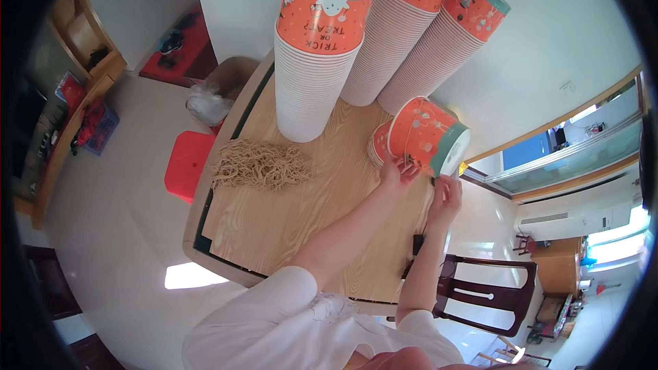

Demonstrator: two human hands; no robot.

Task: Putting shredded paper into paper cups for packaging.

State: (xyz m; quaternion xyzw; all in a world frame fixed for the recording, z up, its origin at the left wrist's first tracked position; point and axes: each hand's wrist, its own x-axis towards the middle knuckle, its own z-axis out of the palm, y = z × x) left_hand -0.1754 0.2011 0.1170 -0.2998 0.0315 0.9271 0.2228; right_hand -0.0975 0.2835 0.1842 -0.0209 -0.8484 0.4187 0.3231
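In the head view, an orange paper bucket (423,133) lies tilted at two o'clock from the middle of the wooden table (274,233). White figures dot its side, a green band circles its base end, and the pale base faces three o'clock, the open mouth nine. The left hand (399,173) is clamped on its rim; the right hand (447,197) has curled fingers at the base edge, though whether they pinch it I cannot tell. Matching bucket stacks (312,89) rise from twelve to one o'clock; a tan string heap (260,166) lies at ten.
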